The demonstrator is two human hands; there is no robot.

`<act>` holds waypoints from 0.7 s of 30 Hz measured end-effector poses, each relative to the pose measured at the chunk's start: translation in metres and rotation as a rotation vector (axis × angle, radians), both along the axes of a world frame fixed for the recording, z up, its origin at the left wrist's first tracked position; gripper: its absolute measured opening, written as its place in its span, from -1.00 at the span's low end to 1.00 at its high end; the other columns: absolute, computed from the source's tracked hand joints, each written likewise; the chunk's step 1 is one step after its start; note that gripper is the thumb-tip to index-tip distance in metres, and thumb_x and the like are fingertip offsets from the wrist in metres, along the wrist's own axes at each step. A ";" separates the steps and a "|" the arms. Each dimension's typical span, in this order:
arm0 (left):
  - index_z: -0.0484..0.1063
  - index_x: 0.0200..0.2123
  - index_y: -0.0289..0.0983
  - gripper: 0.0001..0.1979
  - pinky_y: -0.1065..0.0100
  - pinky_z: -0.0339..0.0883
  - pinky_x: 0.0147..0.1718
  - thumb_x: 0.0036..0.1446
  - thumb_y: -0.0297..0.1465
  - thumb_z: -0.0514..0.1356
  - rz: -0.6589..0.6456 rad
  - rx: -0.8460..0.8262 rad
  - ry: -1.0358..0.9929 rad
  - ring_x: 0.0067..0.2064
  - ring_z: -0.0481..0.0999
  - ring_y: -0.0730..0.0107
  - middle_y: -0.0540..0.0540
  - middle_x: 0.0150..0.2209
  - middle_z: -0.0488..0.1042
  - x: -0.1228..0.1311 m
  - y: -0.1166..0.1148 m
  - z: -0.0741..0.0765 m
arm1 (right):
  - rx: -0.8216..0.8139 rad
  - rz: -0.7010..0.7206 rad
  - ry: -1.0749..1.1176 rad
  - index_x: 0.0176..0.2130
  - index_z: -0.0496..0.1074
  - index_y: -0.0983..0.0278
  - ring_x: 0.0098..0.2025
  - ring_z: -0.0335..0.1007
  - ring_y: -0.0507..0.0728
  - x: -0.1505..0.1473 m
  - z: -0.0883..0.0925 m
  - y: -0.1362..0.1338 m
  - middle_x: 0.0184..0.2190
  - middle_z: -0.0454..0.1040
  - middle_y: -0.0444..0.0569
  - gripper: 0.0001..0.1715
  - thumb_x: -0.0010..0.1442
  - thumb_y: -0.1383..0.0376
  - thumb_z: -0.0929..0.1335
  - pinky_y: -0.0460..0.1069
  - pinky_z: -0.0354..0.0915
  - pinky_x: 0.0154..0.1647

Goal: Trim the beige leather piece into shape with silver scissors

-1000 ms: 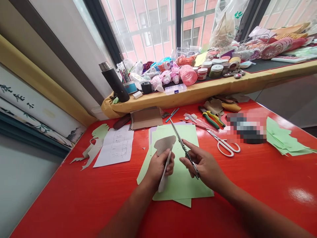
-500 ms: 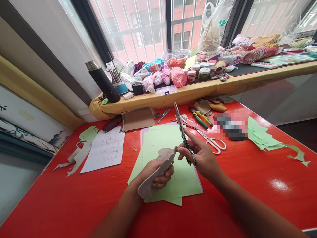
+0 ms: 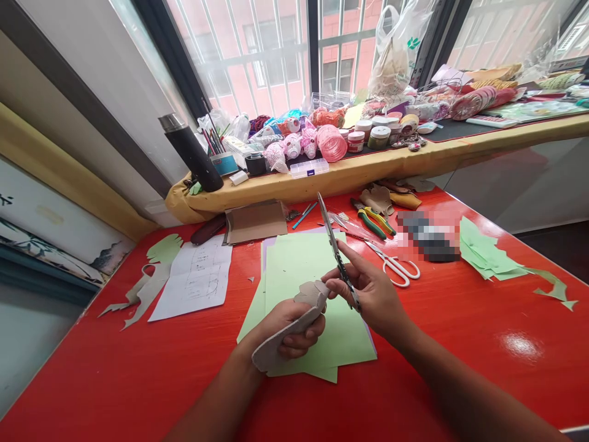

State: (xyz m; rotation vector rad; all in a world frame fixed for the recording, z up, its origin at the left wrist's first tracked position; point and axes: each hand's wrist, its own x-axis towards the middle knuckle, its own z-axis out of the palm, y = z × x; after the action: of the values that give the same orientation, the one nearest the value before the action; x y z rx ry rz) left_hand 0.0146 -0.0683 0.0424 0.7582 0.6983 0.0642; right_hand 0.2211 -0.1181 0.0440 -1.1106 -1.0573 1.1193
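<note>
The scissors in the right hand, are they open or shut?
The scissors look shut: beyond the right hand, the blades appear together as one narrow strip with a single tip.

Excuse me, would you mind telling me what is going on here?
A person's left hand grips a curved grey-beige piece above some green sheets. The right hand holds metal scissors, blades pointing up and away, and appears to touch the piece's upper end. White-handled scissors and pliers lie farther off on the red table.
</note>
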 end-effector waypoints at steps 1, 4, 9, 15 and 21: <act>0.37 -0.35 -0.23 -0.80 0.50 -0.28 -0.79 0.13 -0.26 0.30 0.005 0.000 0.001 -0.70 -0.14 0.68 0.13 -0.55 0.20 0.000 0.000 0.001 | 0.003 0.005 -0.001 0.54 0.22 0.27 -0.35 0.55 0.18 -0.001 0.000 0.000 -0.28 0.70 -0.01 0.11 0.22 0.07 0.60 0.10 0.46 -0.30; 0.36 -0.34 -0.22 -0.82 0.50 -0.28 -0.79 0.14 -0.28 0.29 -0.009 0.003 -0.011 -0.70 -0.14 0.67 0.13 -0.56 0.21 -0.001 -0.001 0.003 | -0.010 -0.013 -0.013 0.54 0.23 0.27 -0.33 0.55 0.20 -0.001 -0.001 0.000 -0.27 0.70 0.01 0.10 0.22 0.06 0.60 0.11 0.46 -0.28; 0.35 -0.38 -0.23 -0.80 0.52 -0.27 -0.79 0.17 -0.27 0.28 -0.014 -0.001 -0.024 -0.70 -0.16 0.69 0.12 -0.55 0.21 -0.003 -0.001 0.003 | -0.081 -0.010 -0.030 0.55 0.21 0.31 -0.47 0.43 0.13 0.001 0.001 0.002 -0.37 0.61 -0.08 0.16 0.19 0.01 0.59 0.03 0.32 -0.47; 0.50 -0.38 -0.30 -0.77 0.48 -0.02 -0.74 0.19 -0.24 0.23 0.032 0.114 0.025 -0.69 0.09 0.61 0.01 -0.54 0.37 0.002 -0.007 0.002 | -0.065 0.042 -0.098 0.50 0.31 0.31 -0.52 0.18 0.04 -0.005 -0.001 -0.002 -0.49 0.33 -0.26 0.06 0.21 0.02 0.59 0.00 0.21 -0.49; 0.60 0.15 -0.15 -0.63 0.23 0.44 0.02 0.34 -0.19 0.31 0.243 0.573 0.028 0.13 0.56 0.07 -0.20 0.15 0.60 -0.001 -0.012 0.007 | -0.053 -0.018 -0.056 0.53 0.24 0.37 -0.53 0.14 0.05 -0.002 0.004 0.000 -0.52 0.25 -0.30 0.10 0.23 0.02 0.56 -0.01 0.17 -0.52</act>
State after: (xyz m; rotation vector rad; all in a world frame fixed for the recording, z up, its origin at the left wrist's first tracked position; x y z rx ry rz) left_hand 0.0140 -0.0798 0.0499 1.2182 0.8061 0.4922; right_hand 0.2186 -0.1178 0.0475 -1.1972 -1.0640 1.1130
